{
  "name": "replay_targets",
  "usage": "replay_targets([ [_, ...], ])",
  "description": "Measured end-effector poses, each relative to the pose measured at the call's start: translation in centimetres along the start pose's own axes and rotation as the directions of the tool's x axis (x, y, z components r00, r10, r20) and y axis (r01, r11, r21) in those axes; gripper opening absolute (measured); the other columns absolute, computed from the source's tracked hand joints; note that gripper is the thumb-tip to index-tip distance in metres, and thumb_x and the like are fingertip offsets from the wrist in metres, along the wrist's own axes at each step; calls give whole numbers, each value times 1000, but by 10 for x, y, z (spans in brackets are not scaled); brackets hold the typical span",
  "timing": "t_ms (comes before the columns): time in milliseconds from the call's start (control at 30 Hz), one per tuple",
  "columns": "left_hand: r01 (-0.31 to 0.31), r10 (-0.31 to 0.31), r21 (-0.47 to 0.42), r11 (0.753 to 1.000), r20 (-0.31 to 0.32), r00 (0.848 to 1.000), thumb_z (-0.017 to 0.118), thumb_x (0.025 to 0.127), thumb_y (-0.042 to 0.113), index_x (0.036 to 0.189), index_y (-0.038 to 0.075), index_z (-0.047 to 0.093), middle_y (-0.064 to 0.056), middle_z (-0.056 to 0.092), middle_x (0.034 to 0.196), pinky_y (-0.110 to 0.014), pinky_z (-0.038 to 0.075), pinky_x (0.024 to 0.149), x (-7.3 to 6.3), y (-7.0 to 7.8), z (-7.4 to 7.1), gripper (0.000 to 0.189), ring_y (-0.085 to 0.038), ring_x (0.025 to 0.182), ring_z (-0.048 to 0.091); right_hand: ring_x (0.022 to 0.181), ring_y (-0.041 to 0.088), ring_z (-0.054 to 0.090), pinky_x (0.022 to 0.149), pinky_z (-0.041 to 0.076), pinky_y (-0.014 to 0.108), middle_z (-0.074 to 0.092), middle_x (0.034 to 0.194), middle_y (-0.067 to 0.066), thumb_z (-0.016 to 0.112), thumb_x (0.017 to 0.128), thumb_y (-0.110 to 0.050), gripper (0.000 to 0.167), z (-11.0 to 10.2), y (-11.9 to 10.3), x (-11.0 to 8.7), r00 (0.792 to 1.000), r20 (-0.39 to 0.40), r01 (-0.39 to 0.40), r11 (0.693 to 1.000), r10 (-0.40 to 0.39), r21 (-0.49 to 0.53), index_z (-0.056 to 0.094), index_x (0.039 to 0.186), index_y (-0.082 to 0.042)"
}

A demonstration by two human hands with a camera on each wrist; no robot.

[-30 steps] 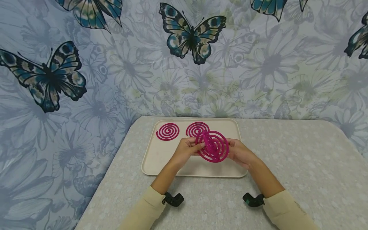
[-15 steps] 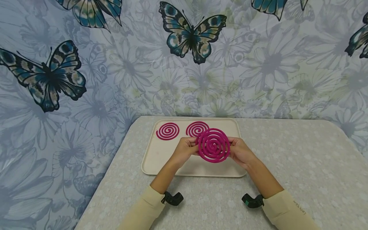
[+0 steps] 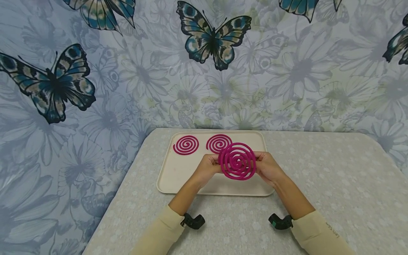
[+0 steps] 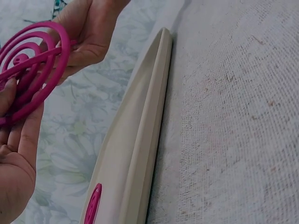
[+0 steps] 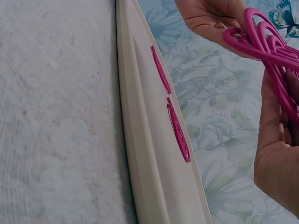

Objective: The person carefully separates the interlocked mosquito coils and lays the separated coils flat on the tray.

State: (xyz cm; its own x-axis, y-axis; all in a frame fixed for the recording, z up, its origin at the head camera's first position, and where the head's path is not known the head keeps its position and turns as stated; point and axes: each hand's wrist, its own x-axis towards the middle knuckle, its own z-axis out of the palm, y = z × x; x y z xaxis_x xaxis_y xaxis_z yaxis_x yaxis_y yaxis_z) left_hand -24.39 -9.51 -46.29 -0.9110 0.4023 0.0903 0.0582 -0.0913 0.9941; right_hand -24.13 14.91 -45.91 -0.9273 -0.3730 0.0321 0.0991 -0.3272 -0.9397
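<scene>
Both hands hold a magenta mosquito coil pair (image 3: 230, 172) above the tray, two spirals crossing each other and partly interlocked. My left hand (image 3: 206, 169) pinches the left edge, and my right hand (image 3: 268, 168) pinches the right edge. In the left wrist view, the coil pair (image 4: 63, 59) shows one strand lying at an angle across the rings. The right wrist view shows the loops of the coil pair (image 5: 259, 49) standing apart at one side. Some fingertips are hidden behind the coils. Two flat single coils, a left coil (image 3: 186, 154) and a right coil (image 3: 208, 144), lie on the tray.
The cream rectangular tray (image 3: 178, 180) sits on a table with a pale patterned cloth (image 3: 325, 170). A butterfly-print wall covering (image 3: 299, 88) rises directly behind the table. Black wrist cameras project inward from both cuffs.
The coil pair has turned from tilted, visibly crossed spirals to nearly face-on and almost overlapping. The left fingers have shifted slightly at its edge. Both coils on the tray have stayed put.
</scene>
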Motion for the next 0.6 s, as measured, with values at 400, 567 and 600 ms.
replay_targets([
  [400,-23,23,-16,1000,6,1000,64,93,-8,109,-19,65,1,73,82,-25,60,72,1,-2,3,20,-13,74,67,79,9,66,71,60,22,72,87,0,51,97,12,36,1,-1,0,1000,16,9,1000,-9,22,77,94,-14],
  [567,5,-5,-39,999,-10,1000,64,95,-5,113,-14,68,-1,75,88,-30,62,78,2,-3,2,21,-15,79,69,77,8,67,70,60,22,73,89,1,51,102,4,29,1,-3,0,999,31,-11,999,10,32,75,101,-13],
  [600,12,-12,-46,999,-12,1000,64,95,-4,115,-14,67,-1,75,90,-31,62,79,2,-4,2,22,-15,81,70,76,8,67,70,60,22,73,89,1,51,103,3,27,1,-3,0,1000,26,-18,999,17,35,74,102,-12],
])
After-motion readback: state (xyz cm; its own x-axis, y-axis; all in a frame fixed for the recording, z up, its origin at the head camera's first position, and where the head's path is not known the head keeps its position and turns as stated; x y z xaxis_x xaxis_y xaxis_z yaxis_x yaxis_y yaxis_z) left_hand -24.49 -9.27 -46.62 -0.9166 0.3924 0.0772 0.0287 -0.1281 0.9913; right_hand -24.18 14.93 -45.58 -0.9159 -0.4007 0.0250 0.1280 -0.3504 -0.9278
